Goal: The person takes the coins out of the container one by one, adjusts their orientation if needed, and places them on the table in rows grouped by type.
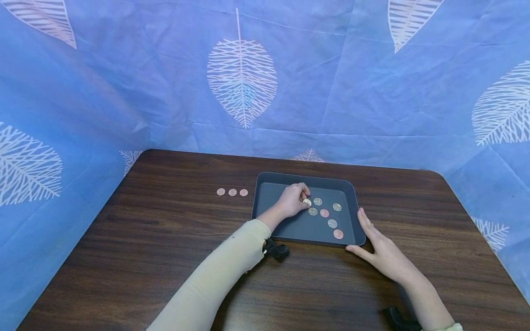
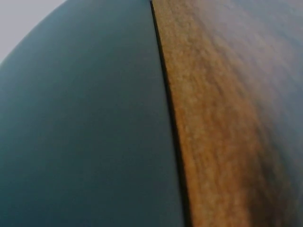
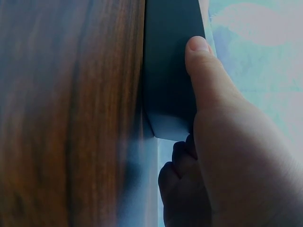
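Note:
A dark grey tray (image 1: 306, 236) lies on the wooden table. Inside its left half my left hand (image 1: 291, 201) pinches a pale gold coin (image 1: 307, 202) between thumb and fingers. To the right of that coin lie several more, among them a gold coin (image 1: 317, 201), a silvery coin (image 1: 332, 223) and a copper coin (image 1: 338, 234). My right hand (image 1: 383, 253) touches the tray's near right corner, fingers along the right side. Its thumb (image 3: 201, 66) presses on the tray's outer wall (image 3: 170, 71). The left wrist view shows only the tray's side (image 2: 94, 118) close up.
Three copper coins (image 1: 232, 192) lie in a row on the table (image 1: 178, 220), left of the tray. A blue cloth with white leaf shapes (image 1: 298, 92) hangs behind the table and at both sides. Black wrist devices (image 1: 277, 250) are worn on both arms.

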A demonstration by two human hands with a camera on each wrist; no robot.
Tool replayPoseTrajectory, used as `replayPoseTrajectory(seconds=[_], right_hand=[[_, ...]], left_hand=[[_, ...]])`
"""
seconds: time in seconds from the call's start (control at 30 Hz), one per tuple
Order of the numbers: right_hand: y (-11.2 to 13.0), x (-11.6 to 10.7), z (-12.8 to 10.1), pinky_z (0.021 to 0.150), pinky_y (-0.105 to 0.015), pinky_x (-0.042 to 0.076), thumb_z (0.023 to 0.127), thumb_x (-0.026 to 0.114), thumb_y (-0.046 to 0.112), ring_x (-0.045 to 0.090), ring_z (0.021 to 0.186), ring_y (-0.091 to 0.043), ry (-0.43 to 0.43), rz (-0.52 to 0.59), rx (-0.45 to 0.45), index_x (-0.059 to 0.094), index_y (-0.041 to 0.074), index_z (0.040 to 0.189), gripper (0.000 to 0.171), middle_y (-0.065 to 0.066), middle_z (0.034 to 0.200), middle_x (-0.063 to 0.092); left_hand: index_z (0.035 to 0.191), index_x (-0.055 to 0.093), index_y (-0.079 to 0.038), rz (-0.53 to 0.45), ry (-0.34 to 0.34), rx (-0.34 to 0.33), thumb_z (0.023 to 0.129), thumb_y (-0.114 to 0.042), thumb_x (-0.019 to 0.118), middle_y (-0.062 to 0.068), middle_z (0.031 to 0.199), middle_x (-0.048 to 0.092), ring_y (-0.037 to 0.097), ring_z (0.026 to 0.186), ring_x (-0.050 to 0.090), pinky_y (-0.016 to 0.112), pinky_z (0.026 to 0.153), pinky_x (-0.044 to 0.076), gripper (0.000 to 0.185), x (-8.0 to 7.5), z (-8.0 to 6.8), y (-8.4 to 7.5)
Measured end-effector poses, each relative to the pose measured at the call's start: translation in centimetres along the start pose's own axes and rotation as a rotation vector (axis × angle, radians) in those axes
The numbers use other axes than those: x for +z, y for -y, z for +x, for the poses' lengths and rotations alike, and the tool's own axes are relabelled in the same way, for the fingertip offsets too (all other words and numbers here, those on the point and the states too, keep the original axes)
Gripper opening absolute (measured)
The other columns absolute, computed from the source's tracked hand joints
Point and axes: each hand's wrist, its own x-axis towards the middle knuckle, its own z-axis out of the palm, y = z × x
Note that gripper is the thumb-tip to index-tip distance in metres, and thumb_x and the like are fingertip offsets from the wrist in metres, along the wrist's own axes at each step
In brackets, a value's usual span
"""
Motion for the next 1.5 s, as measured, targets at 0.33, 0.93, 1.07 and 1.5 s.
replayPoseTrajectory(seconds=[0.33, 0.93, 1.07, 1.5], right_hand=[[-0.1, 0.3, -0.1, 0.096, -0.069, 0.027, 0.088, 0.061, 0.053, 0.018, 0.137, -0.048, -0.009, -0.002, -0.01, -0.003, 0.023, 0.154, 0.097, -0.012, 0.159, -0.001], [0.2, 0.5, -0.4, 0.097, -0.068, 0.026, 0.088, 0.06, 0.053, 0.017, 0.138, -0.046, -0.003, 0.013, -0.008, -0.003, 0.023, 0.154, 0.096, -0.014, 0.158, 0.0], [0.1, 0.5, -0.4, 0.097, -0.068, 0.027, 0.088, 0.061, 0.052, 0.018, 0.138, -0.046, -0.01, 0.004, -0.017, -0.002, 0.022, 0.154, 0.096, -0.014, 0.158, 0.0], [0.1, 0.1, -0.3, 0.097, -0.067, 0.028, 0.088, 0.061, 0.053, 0.019, 0.137, -0.046, -0.019, -0.005, -0.019, -0.002, 0.021, 0.154, 0.097, -0.014, 0.158, 0.001]], left_hand=[[0.087, 0.069, -0.008, -0.026, -0.021, 0.049, 0.089, -0.007, 0.069, -0.002, 0.08, 0.059, 0.009, 0.075, 0.053, 0.018, 0.067, 0.044, 0.002, -0.3, -0.5, 0.0], [0.09, 0.071, -0.008, -0.162, -0.049, 0.11, 0.091, -0.008, 0.066, -0.002, 0.081, 0.063, 0.007, 0.073, 0.057, 0.02, 0.066, 0.046, 0.005, -2.0, -1.3, -0.4], [0.092, 0.071, -0.008, -0.189, -0.053, 0.114, 0.091, -0.009, 0.066, -0.002, 0.082, 0.064, 0.008, 0.074, 0.057, 0.021, 0.065, 0.046, 0.006, -3.0, -1.8, -0.3], [0.095, 0.072, -0.01, -0.237, -0.129, 0.107, 0.09, -0.011, 0.067, -0.002, 0.083, 0.064, 0.011, 0.075, 0.059, 0.026, 0.066, 0.048, 0.007, -6.2, -4.1, 1.7]])
